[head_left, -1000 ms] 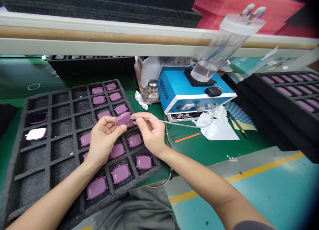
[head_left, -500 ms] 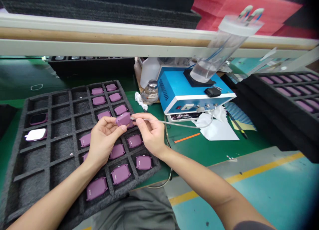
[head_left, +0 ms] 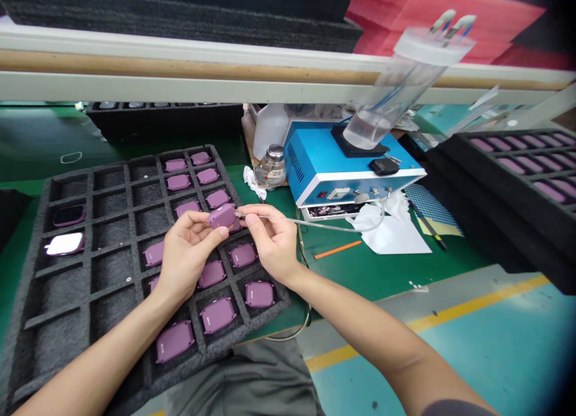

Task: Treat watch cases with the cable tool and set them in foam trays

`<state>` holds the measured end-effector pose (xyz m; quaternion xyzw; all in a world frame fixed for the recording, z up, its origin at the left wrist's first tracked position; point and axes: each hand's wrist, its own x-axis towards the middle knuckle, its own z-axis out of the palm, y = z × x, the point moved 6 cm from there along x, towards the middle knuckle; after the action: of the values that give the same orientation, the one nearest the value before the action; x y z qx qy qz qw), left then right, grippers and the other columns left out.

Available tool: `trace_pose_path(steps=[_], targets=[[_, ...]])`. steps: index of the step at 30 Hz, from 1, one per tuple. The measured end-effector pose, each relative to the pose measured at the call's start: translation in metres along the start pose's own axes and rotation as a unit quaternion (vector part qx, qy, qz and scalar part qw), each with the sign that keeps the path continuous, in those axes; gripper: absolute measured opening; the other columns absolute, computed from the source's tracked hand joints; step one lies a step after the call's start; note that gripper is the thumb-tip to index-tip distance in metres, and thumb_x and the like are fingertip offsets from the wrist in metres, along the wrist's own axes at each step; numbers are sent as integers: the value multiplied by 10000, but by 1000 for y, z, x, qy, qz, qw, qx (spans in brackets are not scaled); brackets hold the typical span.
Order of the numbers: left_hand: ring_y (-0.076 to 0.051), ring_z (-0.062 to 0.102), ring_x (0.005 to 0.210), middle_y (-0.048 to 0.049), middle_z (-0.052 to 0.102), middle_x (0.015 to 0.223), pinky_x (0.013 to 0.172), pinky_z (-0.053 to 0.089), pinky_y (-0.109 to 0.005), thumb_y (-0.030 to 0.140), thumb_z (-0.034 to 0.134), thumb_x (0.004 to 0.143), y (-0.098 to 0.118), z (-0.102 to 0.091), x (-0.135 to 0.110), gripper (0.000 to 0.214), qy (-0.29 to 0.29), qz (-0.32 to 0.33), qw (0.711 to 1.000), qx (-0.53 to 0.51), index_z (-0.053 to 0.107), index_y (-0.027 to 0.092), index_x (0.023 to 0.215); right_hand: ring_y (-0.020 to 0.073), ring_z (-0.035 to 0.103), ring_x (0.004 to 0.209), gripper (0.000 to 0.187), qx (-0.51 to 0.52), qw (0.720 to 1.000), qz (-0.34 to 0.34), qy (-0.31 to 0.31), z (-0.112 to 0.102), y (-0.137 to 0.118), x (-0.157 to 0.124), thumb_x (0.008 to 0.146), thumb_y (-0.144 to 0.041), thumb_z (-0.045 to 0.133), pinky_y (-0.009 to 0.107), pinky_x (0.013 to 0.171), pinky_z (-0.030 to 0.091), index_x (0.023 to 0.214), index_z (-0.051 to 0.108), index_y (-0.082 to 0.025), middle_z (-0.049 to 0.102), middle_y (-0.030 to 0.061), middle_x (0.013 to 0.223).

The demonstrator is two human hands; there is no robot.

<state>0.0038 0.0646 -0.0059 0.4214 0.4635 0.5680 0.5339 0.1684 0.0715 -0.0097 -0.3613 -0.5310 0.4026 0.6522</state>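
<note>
My left hand pinches a purple watch case between thumb and fingers, tilted above a dark foam tray. In my right hand is the end of a thin clear tube, with its small tip up against the case's right edge; whether they touch I cannot tell. The tube runs right to a blue control box. Several more purple watch cases lie in the tray's compartments around my hands. At the tray's left sit a dark-faced watch case and a white-faced one.
Behind my hands stand a glass bottle with a metal lid and crumpled tissue. A clear cylinder leans on the box. An orange strip and white paper lie right. Stacked black trays bound the right side; a shelf beam crosses above.
</note>
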Motion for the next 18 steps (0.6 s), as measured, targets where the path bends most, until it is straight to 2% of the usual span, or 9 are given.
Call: trace_pose_path(steps=[18], targets=[[-112, 712, 815, -20, 761, 894, 805, 572, -198, 219, 931, 678, 0, 0, 0, 380, -2, 1, 1000, -3, 626, 171, 899, 182, 751, 975, 151, 5, 1000, -5, 2, 0, 1, 0, 951, -340, 666, 321, 858, 652, 1003, 757, -231, 775, 56, 1047]])
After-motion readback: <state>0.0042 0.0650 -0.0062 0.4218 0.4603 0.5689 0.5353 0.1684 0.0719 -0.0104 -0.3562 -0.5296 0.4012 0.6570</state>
